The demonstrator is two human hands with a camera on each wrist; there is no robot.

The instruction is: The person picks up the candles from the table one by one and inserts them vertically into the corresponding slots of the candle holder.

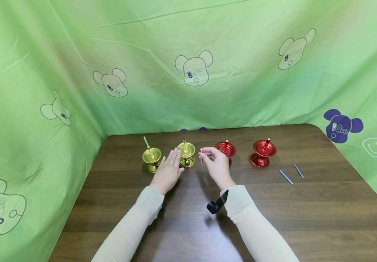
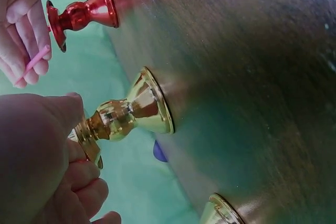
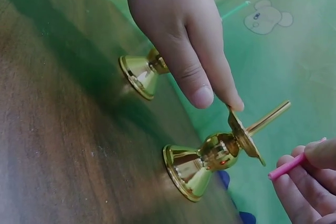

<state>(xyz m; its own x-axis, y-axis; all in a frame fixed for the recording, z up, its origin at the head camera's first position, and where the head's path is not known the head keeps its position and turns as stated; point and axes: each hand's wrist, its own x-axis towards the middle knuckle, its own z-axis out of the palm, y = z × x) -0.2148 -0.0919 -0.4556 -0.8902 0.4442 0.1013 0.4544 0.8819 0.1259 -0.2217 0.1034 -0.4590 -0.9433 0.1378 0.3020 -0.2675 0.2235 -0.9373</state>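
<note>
My left hand (image 1: 167,174) lies beside a gold candle holder (image 1: 187,162), its fingers extended and a fingertip at the dish's rim. A bare upright tube (image 3: 270,118) rises from this dish. To the right, my right hand (image 1: 218,165) pinches a thin pink candle (image 3: 287,166) between thumb and fingers, held off to the side of that tube. Left of my left hand stands another gold holder (image 1: 150,156) carrying a pale green candle (image 1: 146,141), which leans. Behind my right hand is a red holder (image 1: 230,150), partly hidden by it.
Further right is a second red candle holder (image 1: 261,160). Two blue candles (image 1: 285,177) lie on the brown wooden table (image 1: 306,211) at the right. A green cloth (image 1: 162,105) with printed bear heads hangs along the back and sides.
</note>
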